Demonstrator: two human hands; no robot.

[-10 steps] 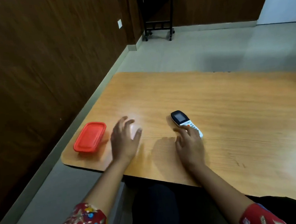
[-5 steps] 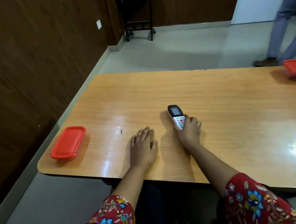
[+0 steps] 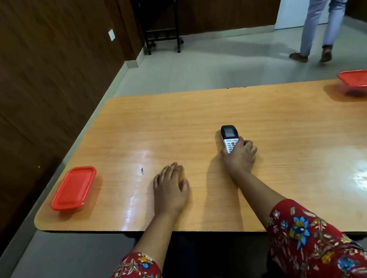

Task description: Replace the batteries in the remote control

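A person sits at a wooden table (image 3: 198, 115), seen from above their own arms, both in red floral sleeves (image 3: 310, 234). The right hand (image 3: 239, 156) reaches forward to the middle of the table and is closed around the near end of a remote (image 3: 229, 137), fingers curled over its right side and thumb on the left. The remote lies flat on the tabletop, face up, pointing away from the person. Its far end is black with a small grey screen; the near part is white with rows of buttons, one of them orange, partly covered by the fingers.

The left hand (image 3: 170, 189) rests palm down on the table, fingers straight and together, holding nothing. It lies nearer the person than the remote and to its left, clearly apart from it.

At the table's near left corner sits a shallow box with a red lid (image 3: 74, 188), well apart from both hands. At the far right edge of the table stands a second red-lidded box (image 3: 361, 79), cut off by the frame.

Beyond the table, on a grey floor, a second person (image 3: 325, 11) in light trousers is seen from behind. A dark side table (image 3: 158, 20) stands against the brown wood-panelled wall.
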